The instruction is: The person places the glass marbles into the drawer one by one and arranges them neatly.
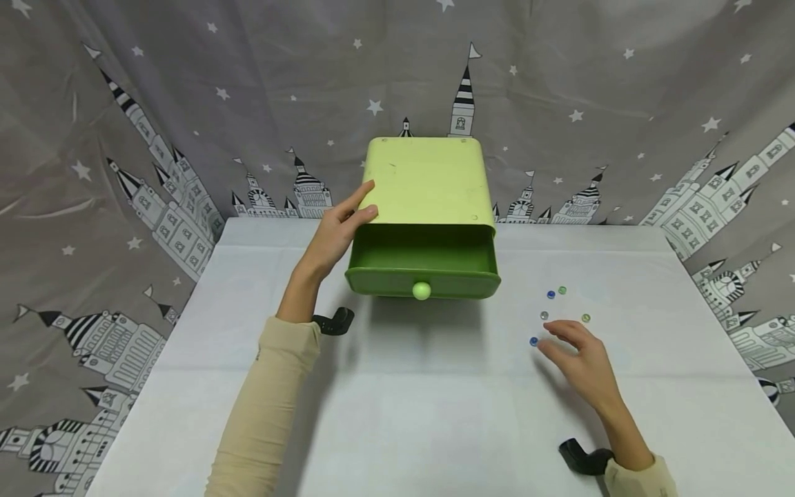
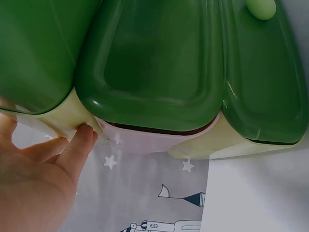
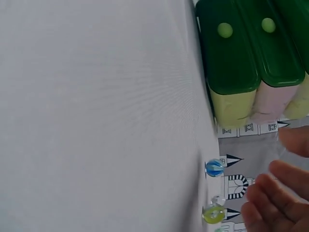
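A small drawer cabinet (image 1: 428, 179) with a pale yellow-green top stands at the table's back. Its green top drawer (image 1: 397, 284) is pulled out, and the inside that shows holds nothing. My left hand (image 1: 338, 231) rests its fingers against the cabinet's left side near the top front corner. My right hand (image 1: 580, 359) hovers over the table at right, fingers bent loosely and apart, holding nothing. Close to its thumb tip lies a blue marble (image 1: 533, 342). Beyond it are a clear marble (image 1: 544, 315), another blue marble (image 1: 551, 295), a green marble (image 1: 562, 290) and a yellow-green marble (image 1: 586, 318).
Lower drawers with round knobs (image 3: 225, 30) show beneath the top one in the right wrist view. A white cloth (image 1: 410, 428) covers the table. Grey fabric (image 1: 298, 76) printed with castles and stars hangs behind and at both sides.
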Tool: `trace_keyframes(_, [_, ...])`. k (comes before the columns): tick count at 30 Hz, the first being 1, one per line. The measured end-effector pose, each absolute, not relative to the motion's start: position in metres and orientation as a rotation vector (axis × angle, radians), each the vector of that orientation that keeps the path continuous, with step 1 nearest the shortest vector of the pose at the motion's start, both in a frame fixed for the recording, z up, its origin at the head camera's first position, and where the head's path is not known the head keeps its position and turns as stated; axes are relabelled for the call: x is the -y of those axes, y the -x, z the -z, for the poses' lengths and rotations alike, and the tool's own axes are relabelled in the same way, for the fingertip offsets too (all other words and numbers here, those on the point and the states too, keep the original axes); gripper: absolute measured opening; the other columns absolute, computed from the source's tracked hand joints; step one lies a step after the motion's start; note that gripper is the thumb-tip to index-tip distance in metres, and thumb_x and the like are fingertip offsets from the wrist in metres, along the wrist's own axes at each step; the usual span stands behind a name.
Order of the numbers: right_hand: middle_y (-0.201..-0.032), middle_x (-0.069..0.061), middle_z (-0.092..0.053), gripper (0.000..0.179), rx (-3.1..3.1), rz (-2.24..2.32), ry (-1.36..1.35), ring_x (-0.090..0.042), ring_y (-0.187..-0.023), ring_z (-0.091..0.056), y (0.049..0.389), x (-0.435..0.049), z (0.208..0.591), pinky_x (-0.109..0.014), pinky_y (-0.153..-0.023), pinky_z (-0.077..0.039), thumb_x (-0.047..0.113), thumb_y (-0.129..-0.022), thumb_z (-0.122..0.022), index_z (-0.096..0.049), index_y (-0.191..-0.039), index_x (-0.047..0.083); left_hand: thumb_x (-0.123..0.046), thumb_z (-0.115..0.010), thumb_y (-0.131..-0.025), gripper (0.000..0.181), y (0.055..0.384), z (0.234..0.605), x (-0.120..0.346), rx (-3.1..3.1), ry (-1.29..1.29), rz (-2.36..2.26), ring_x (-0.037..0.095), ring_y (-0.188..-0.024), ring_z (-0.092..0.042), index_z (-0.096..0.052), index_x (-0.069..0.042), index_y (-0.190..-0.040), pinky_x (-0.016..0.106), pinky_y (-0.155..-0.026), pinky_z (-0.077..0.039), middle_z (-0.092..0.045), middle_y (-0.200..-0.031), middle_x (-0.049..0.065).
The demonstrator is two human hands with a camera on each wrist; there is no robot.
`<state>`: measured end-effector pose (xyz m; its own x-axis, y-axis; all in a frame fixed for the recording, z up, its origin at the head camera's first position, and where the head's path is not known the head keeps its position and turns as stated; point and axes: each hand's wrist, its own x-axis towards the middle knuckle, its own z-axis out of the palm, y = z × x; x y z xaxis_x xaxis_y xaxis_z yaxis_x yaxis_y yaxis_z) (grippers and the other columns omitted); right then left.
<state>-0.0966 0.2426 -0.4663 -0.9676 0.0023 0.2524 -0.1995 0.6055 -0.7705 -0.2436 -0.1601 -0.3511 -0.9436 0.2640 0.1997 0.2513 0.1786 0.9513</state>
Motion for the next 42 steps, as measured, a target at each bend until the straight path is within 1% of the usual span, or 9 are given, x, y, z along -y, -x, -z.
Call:
trace_keyframes(4, [-0.113, -0.015, -0.066, 0.032, 2.645, -1.267, -0.188, -0.025, -0.103, -0.059, 0.101, -0.243, 0.472, -0.017, -0.086, -0.043, 0.006, -0.085, -0.076, -0.069, -0.114, -0.005, -0.034, -0.055, -0.102, 0.055, 0.245, 0.352, 0.160, -2.409, -0.530, -1.941, 0.010, -0.146, -0.020, -0.038, -0.025, -0.153, 0.039, -0.116, -0.022, -0.029, -0.158, -0.009])
trace_keyframes(9, [-0.108, -0.017, -0.066, 0.030, 2.642, -1.259, -0.221, -0.029, -0.099, -0.061, 0.107, -0.244, 0.483, -0.013, -0.082, -0.043, 0.002, -0.083, -0.076, -0.070, -0.111, -0.009, -0.033, -0.055, -0.102, 0.055, 0.245, 0.352, 0.159, -2.410, -0.523, -1.951, 0.010, -0.146, -0.020, -0.038, -0.024, -0.153, 0.039, -0.116, -0.022, -0.029, -0.158, -0.009])
trace_keyframes(12, [-0.108, -0.020, -0.066, 0.029, 2.661, -1.241, -0.216, -0.032, -0.100, -0.062, 0.109, -0.245, 0.487, -0.010, -0.081, -0.042, 0.001, -0.084, -0.075, -0.069, -0.110, -0.010, -0.033, -0.057, -0.101, 0.056, 0.244, 0.352, 0.158, -2.411, -0.510, -1.955, 0.010, -0.146, -0.021, -0.038, -0.024, -0.153, 0.039, -0.116, -0.023, -0.030, -0.158, -0.008])
trace_keyframes(15, [-0.110, -0.020, -0.066, 0.029, 2.710, -1.200, -0.177, -0.036, -0.103, -0.062, 0.107, -0.244, 0.488, -0.012, -0.084, -0.043, 0.002, -0.085, -0.073, -0.069, -0.111, -0.009, -0.033, -0.058, -0.100, 0.057, 0.242, 0.353, 0.157, -2.401, -0.503, -1.957, 0.011, -0.146, -0.022, -0.038, -0.024, -0.153, 0.039, -0.116, -0.024, -0.030, -0.158, -0.008])
trace_keyframes(22, [-0.111, -0.019, -0.064, 0.028, 2.746, -1.189, -0.148, -0.036, -0.108, -0.059, 0.107, -0.243, 0.492, -0.042, -0.090, -0.048, 0.002, -0.087, -0.072, -0.069, -0.112, -0.009, -0.031, -0.058, -0.100, 0.058, 0.241, 0.354, 0.156, -2.388, -0.505, -1.972, 0.011, -0.146, -0.022, -0.038, -0.024, -0.154, 0.039, -0.116, -0.024, -0.029, -0.159, -0.008])
trace_keyframes(24, [-0.111, -0.019, -0.063, 0.028, 2.741, -1.210, -0.144, -0.037, -0.108, -0.058, 0.109, -0.242, 0.493, -0.049, -0.091, -0.046, 0.002, -0.087, -0.071, -0.069, -0.112, -0.009, -0.030, -0.058, -0.100, 0.057, 0.242, 0.353, 0.157, -2.388, -0.507, -1.981, 0.011, -0.146, -0.022, -0.038, -0.023, -0.154, 0.039, -0.116, -0.024, -0.029, -0.159, -0.007])
trace_keyframes(27, [-0.112, -0.020, -0.062, 0.028, 2.746, -1.218, -0.129, -0.037, -0.109, -0.057, 0.110, -0.241, 0.493, -0.053, -0.092, -0.045, 0.001, -0.087, -0.071, -0.069, -0.112, -0.009, -0.030, -0.058, -0.101, 0.057, 0.243, 0.352, 0.157, -2.385, -0.506, -1.986, 0.012, -0.146, -0.021, -0.037, -0.023, -0.154, 0.039, -0.116, -0.024, -0.029, -0.159, -0.007])
trace_keyframes(34, [-0.113, -0.020, -0.061, 0.028, 2.763, -1.211, -0.123, -0.037, -0.110, -0.056, 0.112, -0.240, 0.492, -0.051, -0.092, -0.044, 0.000, -0.087, -0.071, -0.069, -0.113, -0.009, -0.033, -0.058, -0.100, 0.057, 0.244, 0.352, 0.159, -2.397, -0.503, -1.965, 0.011, -0.146, -0.022, -0.038, -0.026, -0.153, 0.040, -0.116, -0.024, -0.029, -0.158, -0.009])
trace_keyframes(42, [-0.112, -0.018, -0.061, 0.026, 2.773, -1.199, -0.098, -0.036, -0.109, -0.056, 0.111, -0.240, 0.492, -0.039, -0.089, -0.044, 0.001, -0.087, -0.072, -0.070, -0.112, -0.009, -0.030, -0.058, -0.101, 0.057, 0.245, 0.354, 0.159, -2.401, -0.515, -1.971, 0.010, -0.146, -0.021, -0.038, -0.023, -0.153, 0.037, -0.116, -0.022, -0.029, -0.159, -0.007])
